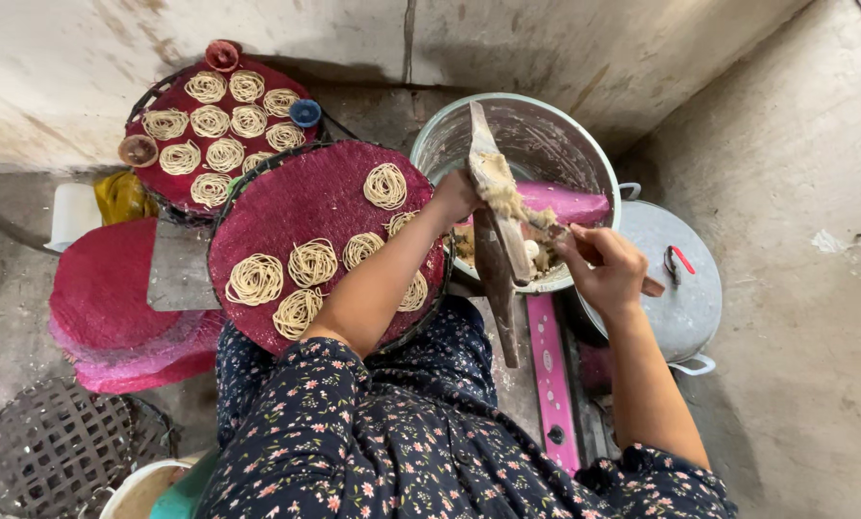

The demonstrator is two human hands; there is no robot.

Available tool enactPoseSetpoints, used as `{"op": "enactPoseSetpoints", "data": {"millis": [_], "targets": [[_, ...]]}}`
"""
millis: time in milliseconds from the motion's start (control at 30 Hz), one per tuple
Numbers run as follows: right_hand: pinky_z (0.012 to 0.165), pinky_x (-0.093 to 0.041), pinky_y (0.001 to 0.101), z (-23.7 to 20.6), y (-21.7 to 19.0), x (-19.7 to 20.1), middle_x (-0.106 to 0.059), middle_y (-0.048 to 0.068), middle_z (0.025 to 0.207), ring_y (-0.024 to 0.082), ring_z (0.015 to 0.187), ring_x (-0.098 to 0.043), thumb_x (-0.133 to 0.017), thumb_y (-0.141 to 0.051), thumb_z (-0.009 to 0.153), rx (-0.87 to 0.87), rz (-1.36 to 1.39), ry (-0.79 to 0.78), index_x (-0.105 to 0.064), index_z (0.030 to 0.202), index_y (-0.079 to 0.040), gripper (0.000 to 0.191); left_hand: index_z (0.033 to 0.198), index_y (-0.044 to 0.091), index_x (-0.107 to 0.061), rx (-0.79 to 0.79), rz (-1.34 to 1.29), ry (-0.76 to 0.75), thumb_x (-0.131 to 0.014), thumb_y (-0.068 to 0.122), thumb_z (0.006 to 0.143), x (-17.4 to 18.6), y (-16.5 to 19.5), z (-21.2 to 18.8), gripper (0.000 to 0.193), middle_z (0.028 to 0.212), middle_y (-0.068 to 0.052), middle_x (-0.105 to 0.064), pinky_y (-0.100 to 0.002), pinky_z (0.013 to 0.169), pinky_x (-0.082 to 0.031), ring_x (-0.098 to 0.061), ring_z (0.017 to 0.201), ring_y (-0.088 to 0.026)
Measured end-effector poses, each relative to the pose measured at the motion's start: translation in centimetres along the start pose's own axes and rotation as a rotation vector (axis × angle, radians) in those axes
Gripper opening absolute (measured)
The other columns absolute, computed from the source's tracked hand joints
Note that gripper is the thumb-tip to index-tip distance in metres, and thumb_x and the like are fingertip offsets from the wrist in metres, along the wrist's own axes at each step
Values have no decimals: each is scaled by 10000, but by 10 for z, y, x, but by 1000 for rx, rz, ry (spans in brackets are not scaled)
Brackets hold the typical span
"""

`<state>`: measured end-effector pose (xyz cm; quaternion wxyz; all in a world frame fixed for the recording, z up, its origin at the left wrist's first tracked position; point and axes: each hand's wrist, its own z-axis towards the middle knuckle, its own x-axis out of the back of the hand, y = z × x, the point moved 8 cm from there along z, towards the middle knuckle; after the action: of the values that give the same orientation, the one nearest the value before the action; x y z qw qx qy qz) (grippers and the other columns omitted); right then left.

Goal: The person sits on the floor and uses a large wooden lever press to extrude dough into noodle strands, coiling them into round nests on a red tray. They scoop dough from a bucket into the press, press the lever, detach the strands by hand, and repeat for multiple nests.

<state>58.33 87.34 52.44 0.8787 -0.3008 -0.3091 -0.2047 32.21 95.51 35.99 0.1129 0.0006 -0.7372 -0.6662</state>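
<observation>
The left hand (455, 195) is closed around the lower part of a wooden paddle (493, 183) that stands tilted over a large metal pot (584, 154), its blade caked with pale dough (507, 197). The right hand (605, 267) grips a short wooden stick (642, 284), fingers curled tight, its far end touching the dough on the paddle. Inside the pot a pink plastic sheet (570, 202) lies against the right wall.

Just left of the pot, under the left forearm, sits a round red woven tray (296, 202) bearing coils of thin noodles (312, 261); the arm crosses over its near right part and hides some coils. Farther left and behind it, a second red tray (166, 183) holds more coils. A metal lid (680, 298) lies right of the pot, partly behind the right hand. Spare red mats (104, 288) are stacked on the left, with a dark woven basket (56, 447) near them. A pink board (551, 370) runs along the floor between the arms.
</observation>
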Motion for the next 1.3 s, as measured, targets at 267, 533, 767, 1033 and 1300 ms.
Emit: {"op": "enactPoseSetpoints", "data": {"millis": [267,533,767,1033,1300], "targets": [[677,-494,267,11,-3,0,-685,91,826,129,735,-623,-895,-154,895,38,-143,157,-739,996,-13,234,1057,1,-736,-376,302,-54,-737,169,865,-32,9,1,255,976,-219,-752,-403,794,-581,-737,915,-341],[659,-438,221,-28,26,3,-630,11,826,57,735,-544,-812,-108,926,-311,526,-203,-729,1057,9,194,1147,56,-677,-171,-756,-205,-647,27,927,20,8,-15,224,1071,-114,-746,-361,818,-656,-758,931,-211],[679,-442,201,-48,77,39,-694,27,971,57,801,-593,-756,-29,989,-602,612,-50,-664,1033,-1,105,1140,15,-700,-753,-807,-435,-803,-26,824,61,86,-44,336,1096,-161,-721,-420,851,-636,-732,903,-252],[776,-501,210,-62,51,2,-689,16,956,45,850,-609,-803,57,907,-461,809,-59,-650,1045,18,210,1096,110,-693,-559,-1320,-663,-709,213,823,71,101,-86,292,1004,-58,-558,-552,1205,-482,-688,959,-240],[721,-499,210,-71,5,-36,-673,6,880,36,814,-596,-839,16,884,-289,675,-155,-674,1039,47,229,1055,151,-658,-541,-1534,-591,-702,279,851,74,92,-98,244,1005,-47,-537,-540,1188,-464,-654,942,-230]]}}
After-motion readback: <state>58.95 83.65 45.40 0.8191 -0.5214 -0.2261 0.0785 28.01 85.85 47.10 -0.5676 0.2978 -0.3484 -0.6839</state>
